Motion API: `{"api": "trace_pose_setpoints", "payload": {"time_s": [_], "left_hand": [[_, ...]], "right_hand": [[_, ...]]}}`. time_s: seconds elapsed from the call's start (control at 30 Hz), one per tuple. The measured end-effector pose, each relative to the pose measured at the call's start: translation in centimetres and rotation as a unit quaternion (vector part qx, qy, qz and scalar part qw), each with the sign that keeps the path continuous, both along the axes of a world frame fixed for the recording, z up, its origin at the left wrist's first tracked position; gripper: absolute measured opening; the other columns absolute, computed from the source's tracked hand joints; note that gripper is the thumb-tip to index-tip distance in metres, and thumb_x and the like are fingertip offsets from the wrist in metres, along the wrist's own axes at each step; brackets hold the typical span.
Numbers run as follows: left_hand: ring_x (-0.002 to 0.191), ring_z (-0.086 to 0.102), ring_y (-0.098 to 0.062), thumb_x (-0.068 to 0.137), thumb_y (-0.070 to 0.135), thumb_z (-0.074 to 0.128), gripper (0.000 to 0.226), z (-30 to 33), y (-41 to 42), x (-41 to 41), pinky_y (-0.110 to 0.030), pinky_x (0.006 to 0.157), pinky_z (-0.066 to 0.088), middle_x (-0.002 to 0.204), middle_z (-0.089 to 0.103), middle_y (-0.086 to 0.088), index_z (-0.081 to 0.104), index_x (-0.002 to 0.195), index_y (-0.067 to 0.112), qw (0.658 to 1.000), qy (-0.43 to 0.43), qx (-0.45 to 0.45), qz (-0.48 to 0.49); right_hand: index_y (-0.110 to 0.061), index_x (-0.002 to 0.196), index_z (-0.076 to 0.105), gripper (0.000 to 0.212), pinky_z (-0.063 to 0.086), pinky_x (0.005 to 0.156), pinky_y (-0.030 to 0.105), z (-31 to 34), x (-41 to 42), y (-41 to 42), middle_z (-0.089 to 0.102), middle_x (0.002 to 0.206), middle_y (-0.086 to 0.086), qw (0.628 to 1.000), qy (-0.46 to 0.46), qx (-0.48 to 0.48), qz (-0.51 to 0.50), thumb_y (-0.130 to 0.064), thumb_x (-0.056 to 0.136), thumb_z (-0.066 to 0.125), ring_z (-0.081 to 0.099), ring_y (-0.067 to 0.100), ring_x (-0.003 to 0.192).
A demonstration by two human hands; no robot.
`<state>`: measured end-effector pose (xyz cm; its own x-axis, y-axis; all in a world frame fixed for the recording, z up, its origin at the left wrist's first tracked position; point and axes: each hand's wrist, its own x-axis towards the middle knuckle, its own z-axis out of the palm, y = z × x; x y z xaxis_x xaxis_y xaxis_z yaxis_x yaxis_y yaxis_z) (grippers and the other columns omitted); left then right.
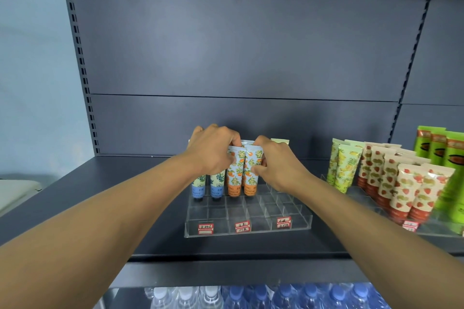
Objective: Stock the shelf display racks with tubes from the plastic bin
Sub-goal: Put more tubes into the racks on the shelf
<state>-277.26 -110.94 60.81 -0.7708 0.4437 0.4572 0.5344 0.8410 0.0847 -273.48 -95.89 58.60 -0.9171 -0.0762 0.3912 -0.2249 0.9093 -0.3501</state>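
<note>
1. Both hands reach over the dark shelf point(105, 198) to the far rows of a clear acrylic display rack point(247, 218) standing at its middle.
2. The left hand point(213, 149) curls its fingers over the top of the left orange-patterned tube point(234, 173), gripping its upper edge, with its knuckles toward the camera.
3. The right hand point(275, 162) pinches the right orange-patterned tube point(251, 173) next to it, thumb on the tube's near face and the other fingers hidden behind.
4. Both orange tubes stand upright, cap down, side by side and touching, in a far row of the rack.
5. Just left of them stand two blue-patterned tubes point(208, 184), also cap down, their tops hidden by the left hand.
6. A pale tube top point(280, 141) shows behind the right hand; what it stands in cannot be seen.
7. The rack's near compartments hold nothing, and three red-and-white labels point(242, 226) are stuck along its near wall.
8. To the right, well apart, a second rack point(437, 229) holds yellow fruit-print tubes point(344, 168), strawberry-print tubes point(401, 188) in stepped rows, and green tubes point(447, 158) at the far right.
9. Below the near edge of the shelf, water bottles point(251, 296) with white and blue caps fill a lower level.
10. The plastic bin is out of view.
</note>
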Motion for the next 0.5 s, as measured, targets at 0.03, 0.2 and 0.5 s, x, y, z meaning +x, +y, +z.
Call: {"api": "trace_pose_setpoints", "payload": {"time_s": [0.03, 0.2, 0.5], "left_hand": [[0.111, 0.05, -0.015, 0.084, 0.021, 0.066, 0.021, 0.0, 0.0, 0.0, -0.038, 0.099, 0.03, 0.108, 0.065, 0.009, 0.063, 0.103, 0.03, 1.0, 0.0, 0.0, 0.0], [0.11, 0.05, -0.015, 0.083, 0.023, 0.067, 0.023, -0.1, 0.0, 0.0, -0.037, 0.098, 0.031, 0.108, 0.065, 0.009, 0.062, 0.104, 0.03, 1.0, 0.004, 0.003, 0.001], [0.111, 0.047, -0.014, 0.082, 0.026, 0.068, 0.034, 0.8, -0.2, 1.2, -0.034, 0.093, 0.031, 0.107, 0.063, 0.012, 0.055, 0.113, 0.028, 0.999, 0.017, 0.03, 0.0]], "right_hand": [[-0.015, 0.121, 0.043, 0.039, 0.047, 0.064, 0.019, 0.0, 0.0, 0.0, 0.059, 0.118, 0.007, 1.0, -0.001, -0.001, -0.002, -0.016, 0.088, 0.064, 0.058, 0.013, 0.09], [-0.017, 0.125, 0.04, 0.045, 0.052, 0.068, 0.024, -0.2, -0.1, 0.1, 0.059, 0.117, 0.006, 1.0, -0.003, -0.006, -0.009, -0.017, 0.088, 0.065, 0.057, 0.011, 0.086], [-0.018, 0.127, 0.041, 0.053, 0.051, 0.089, 0.034, 0.2, 1.4, 1.0, 0.051, 0.125, 0.002, 0.999, 0.047, -0.004, -0.022, -0.022, 0.083, 0.07, 0.053, 0.017, 0.109]]}}
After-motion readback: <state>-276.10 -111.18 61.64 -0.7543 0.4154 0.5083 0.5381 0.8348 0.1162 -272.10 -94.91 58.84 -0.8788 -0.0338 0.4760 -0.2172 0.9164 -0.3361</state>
